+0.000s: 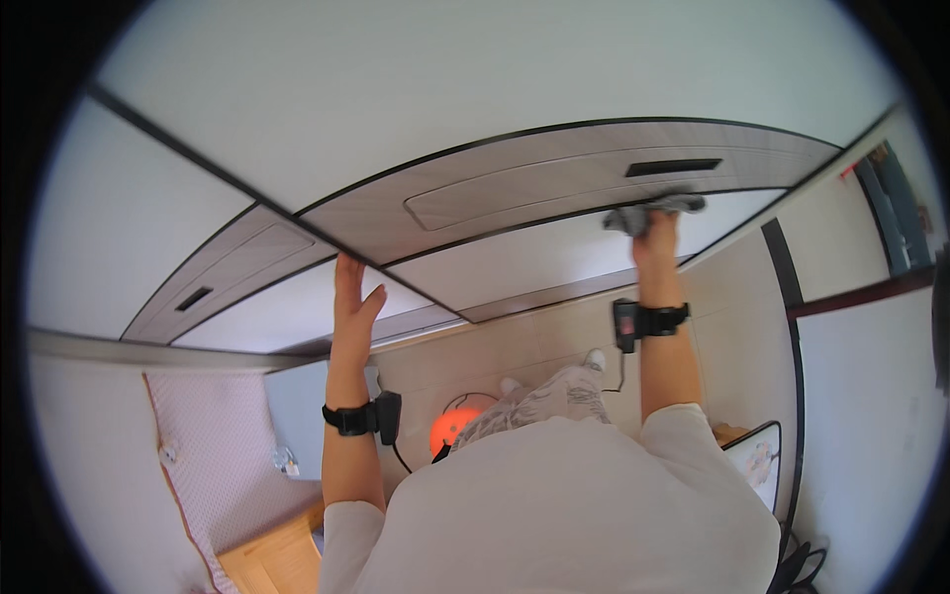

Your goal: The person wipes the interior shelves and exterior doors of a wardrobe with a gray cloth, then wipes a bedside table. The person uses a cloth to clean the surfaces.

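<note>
Before me stands a wardrobe with white door panels (505,82), dark trim and a grey wood-look band (519,185). My right hand (657,234) holds a grey cloth (646,215) against the door, at the dark trim just below a recessed black handle (674,167). The cloth is crumpled and slightly blurred. My left hand (355,293) is flat against the lower white panel near the vertical dark trim between two doors, thumb apart, holding nothing. A second black handle (194,298) sits on the left door. Both wrists wear black strap-on devices.
An orange round object (453,429) is on the tiled floor (512,341) beside my legs. A wooden surface (274,557) is at the lower left, near a pale blue-grey panel (293,408). At the right are a dark-edged board or tabletop (761,460) and a doorway with dark trim.
</note>
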### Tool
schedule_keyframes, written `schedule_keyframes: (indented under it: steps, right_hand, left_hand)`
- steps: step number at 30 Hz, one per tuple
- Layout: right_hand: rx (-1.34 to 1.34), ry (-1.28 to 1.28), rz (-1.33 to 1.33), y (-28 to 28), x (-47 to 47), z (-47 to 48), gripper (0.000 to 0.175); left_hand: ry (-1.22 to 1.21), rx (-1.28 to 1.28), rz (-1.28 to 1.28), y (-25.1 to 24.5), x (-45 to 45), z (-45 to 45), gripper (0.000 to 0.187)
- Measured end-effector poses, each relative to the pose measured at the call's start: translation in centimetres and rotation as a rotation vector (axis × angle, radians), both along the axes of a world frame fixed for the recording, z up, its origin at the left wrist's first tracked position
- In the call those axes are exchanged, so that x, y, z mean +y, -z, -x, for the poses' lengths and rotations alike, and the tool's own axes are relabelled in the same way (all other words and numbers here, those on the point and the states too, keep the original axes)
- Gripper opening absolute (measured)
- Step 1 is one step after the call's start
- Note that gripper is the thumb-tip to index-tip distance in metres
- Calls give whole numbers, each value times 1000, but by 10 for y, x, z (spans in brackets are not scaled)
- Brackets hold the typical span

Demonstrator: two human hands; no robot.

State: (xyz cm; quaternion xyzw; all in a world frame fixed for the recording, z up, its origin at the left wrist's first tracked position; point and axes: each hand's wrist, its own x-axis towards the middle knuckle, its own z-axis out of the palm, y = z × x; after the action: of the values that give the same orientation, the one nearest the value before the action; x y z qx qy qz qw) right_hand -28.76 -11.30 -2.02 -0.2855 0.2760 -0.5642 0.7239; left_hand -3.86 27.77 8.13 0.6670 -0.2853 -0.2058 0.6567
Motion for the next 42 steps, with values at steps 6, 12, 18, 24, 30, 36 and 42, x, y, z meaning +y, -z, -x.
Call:
schedule_keyframes:
  steps: [6,12,18,24,30,36,42]
  right_hand:
    - [440,-152,100,22,149,-80,74]
    - [663,163,212,21,118,-90,72]
    - [609,360,-2,49,62,-71,67]
    - [758,13,36,85,125,-89,71]
    - [528,165,-245,103,30,-43,59]
    - [757,469,303,63,16,-24,66]
    - [825,585,419,39,-113,68,65]
  left_hand:
    - [-37,-35,-17,11,-4,-1,85]
    - [-45,-53,-92,4,-4,3,86]
    - [-67,-88,-142,1,-8,6,87]
    - [-104,-65,-149,-3,-14,10,86]
    - [-169,-35,-186,-6,-17,17,85]
    - [-210,-8,-126,-7,-27,23,82]
    - [-394,74,-113,-6,-40,25,79]
